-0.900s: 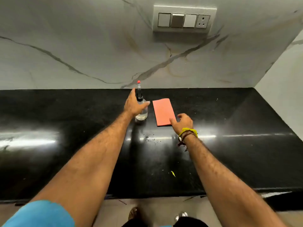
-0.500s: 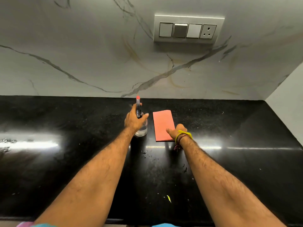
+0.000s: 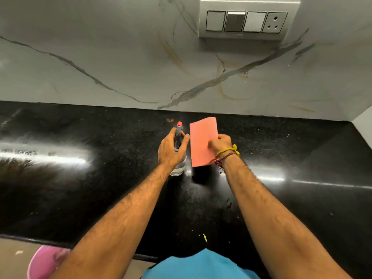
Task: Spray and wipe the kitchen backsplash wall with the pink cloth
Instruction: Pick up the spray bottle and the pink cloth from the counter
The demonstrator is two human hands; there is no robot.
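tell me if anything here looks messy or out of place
Small mess only. The black counter carries pale crumbs and specks near its front, plus a yellow-green scrap by the edge and an orange bit near the wall. The wall's yellowish streaks may be stains or marble veining; I cannot tell.

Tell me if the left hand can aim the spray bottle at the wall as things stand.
Probably yes: the left hand grips the spray bottle, and nothing stands between it and the backsplash wall.
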